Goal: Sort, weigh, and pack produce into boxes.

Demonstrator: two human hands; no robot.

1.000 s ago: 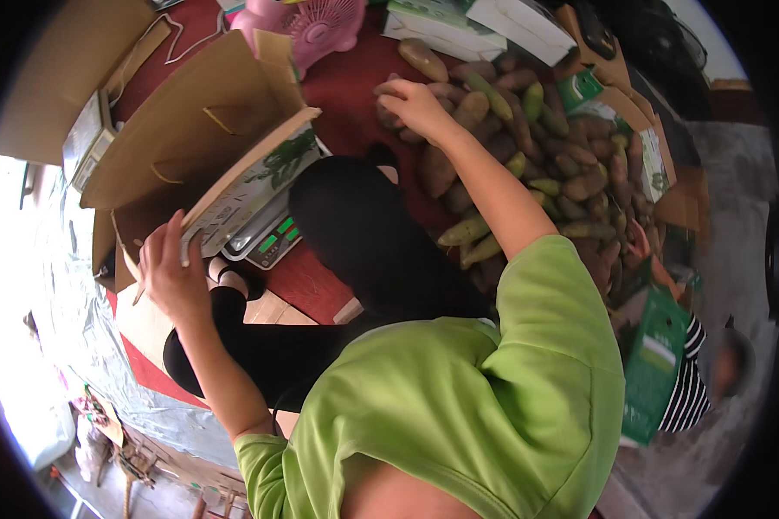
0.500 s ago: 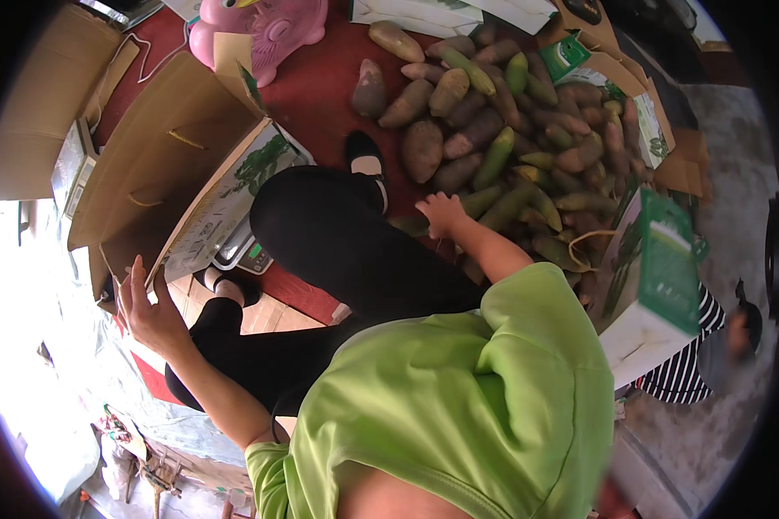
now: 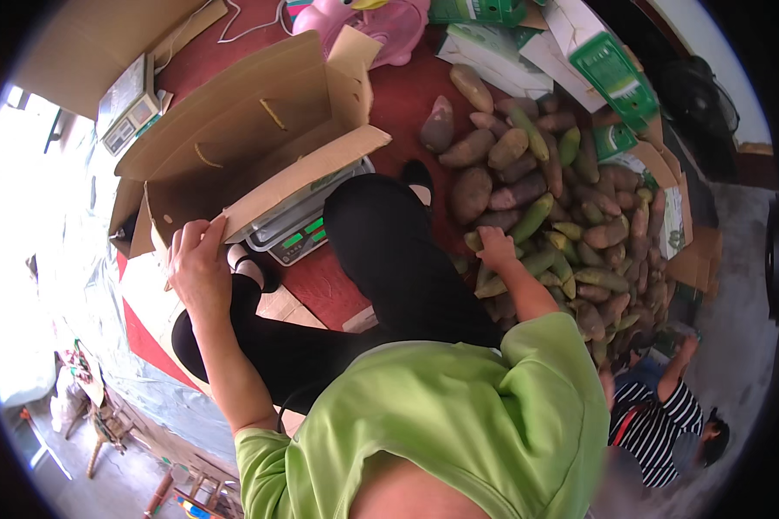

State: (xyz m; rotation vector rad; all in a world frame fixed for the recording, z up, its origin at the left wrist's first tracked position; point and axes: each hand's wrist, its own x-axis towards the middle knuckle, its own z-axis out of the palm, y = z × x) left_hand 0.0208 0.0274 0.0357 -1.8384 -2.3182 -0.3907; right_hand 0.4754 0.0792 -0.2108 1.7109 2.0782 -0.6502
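The big box [image 3: 225, 112] at the upper left is brown, and its rope handles [image 3: 273, 114] are yellowish. The roots [image 3: 606, 233] at the right are brown and purple, with some green ones. In the lower middle, the shirt [image 3: 441, 398] is bright green, and the pants [image 3: 376, 251] are black. The mat [image 3: 411, 95] is red. The plastic thing [image 3: 398, 36] at the top is pink. At the lower right, another person's top [image 3: 658, 441] has black and white stripes.
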